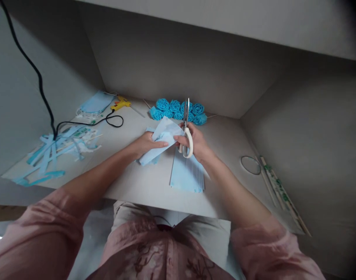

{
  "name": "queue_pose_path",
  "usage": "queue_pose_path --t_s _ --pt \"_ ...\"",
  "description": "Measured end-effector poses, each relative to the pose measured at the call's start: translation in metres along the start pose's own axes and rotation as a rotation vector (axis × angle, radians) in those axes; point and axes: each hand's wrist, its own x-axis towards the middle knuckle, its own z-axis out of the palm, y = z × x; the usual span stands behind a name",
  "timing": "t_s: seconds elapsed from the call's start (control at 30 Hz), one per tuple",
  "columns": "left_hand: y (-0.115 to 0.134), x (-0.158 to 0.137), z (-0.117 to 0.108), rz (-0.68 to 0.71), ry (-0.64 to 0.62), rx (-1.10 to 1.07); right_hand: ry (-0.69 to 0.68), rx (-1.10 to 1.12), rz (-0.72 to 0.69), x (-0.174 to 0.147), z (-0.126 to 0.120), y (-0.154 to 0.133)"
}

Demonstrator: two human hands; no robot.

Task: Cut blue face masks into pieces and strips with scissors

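A crowded right-hand grip is the weak spot

The light blue sheet (167,130) is held up over the tabletop (224,142), between the two hands. The left hand (144,144) pinches it, thumb on top, the other fingers mostly hidden beneath. The right hand (197,140) is closed around the white-handled scissors (189,146), while its thumb presses the sheet's right edge.

That double duty looks like the main risk: if the thumb slackens, the thin sheet could slide or crease, and if attention goes to the sheet, the scissors could swing in the palm. Their blades point away from the body, toward the blue rosettes (175,105), so a longer reach might snag those petals. I cannot tell whether the blades are fully together.

The flat stack (186,174) lies just below the right hand; a dropping wrist could skew it. At the left, the black cord (39,77) passes the loose strips (52,151); a tug might drag them or the yellow glue gun (120,103).
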Motion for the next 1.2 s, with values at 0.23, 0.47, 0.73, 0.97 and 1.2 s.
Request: queue_pose_path --t_s 0.23,0.47,0.73,0.97,1.2 --pt "-0.002 0.001 -0.002 0.053 -0.099 -0.083 -0.105 0.175 0.195 -0.001 0.006 0.008" --pt "0.003 0.002 -0.006 0.022 0.071 -0.243 0.028 -0.270 -0.049 -0.005 -0.032 -0.006" --pt "0.001 0.004 -0.001 0.007 0.153 -0.241 -0.135 -0.513 -0.018 -0.029 -0.049 0.009" --pt "-0.002 0.003 0.002 0.031 0.146 -0.076 -0.175 -0.582 -0.030 -0.031 -0.038 0.023" --pt "0.000 -0.001 0.006 0.014 0.096 -0.006 -0.241 -0.457 -0.006 -0.032 -0.030 0.019"
